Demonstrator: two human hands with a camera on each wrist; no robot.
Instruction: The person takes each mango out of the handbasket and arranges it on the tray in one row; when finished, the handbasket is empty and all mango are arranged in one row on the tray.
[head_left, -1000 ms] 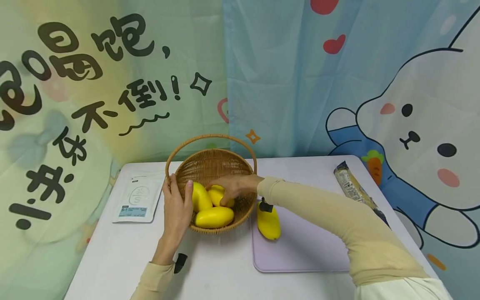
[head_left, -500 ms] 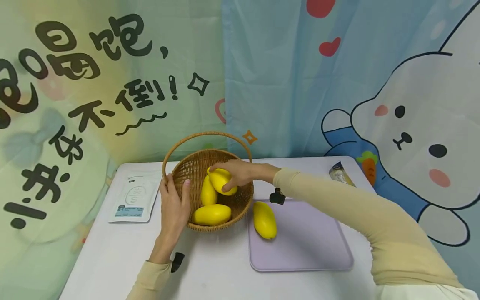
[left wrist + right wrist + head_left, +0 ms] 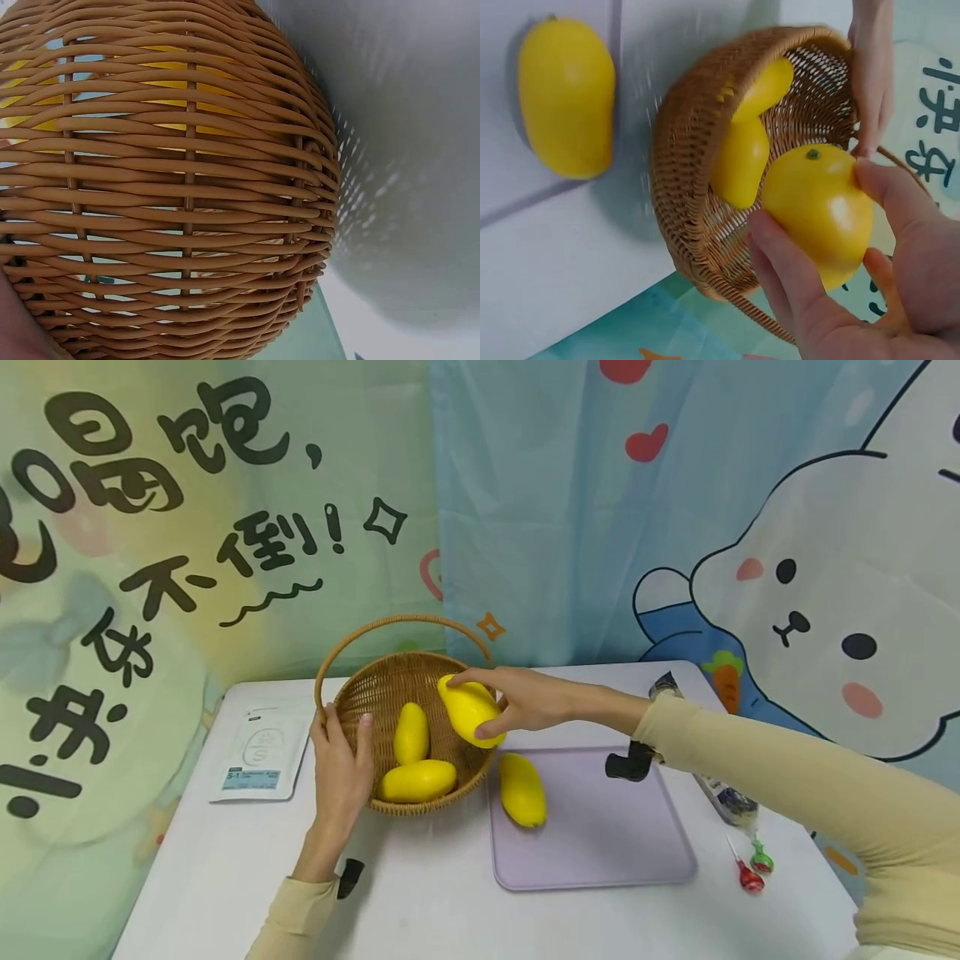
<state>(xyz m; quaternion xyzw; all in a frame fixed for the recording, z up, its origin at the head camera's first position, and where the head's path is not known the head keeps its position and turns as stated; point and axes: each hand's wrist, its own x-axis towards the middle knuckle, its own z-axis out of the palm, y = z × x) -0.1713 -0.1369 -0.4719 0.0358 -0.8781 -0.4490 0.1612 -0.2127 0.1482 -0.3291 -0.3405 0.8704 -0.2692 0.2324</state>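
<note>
Your right hand [image 3: 517, 700] pinches the lifted mango [image 3: 467, 708] at the basket's [image 3: 372, 693] right rim, your left hand [image 3: 341, 768] gripping its left rim, likely to steady the tilt, two mangoes [image 3: 411, 735] inside.

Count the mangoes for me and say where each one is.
4: the held mango in the right grip, the far mango and near mango in the basket, the fourth mango on the tray. Another could hide behind the held one.
</note>
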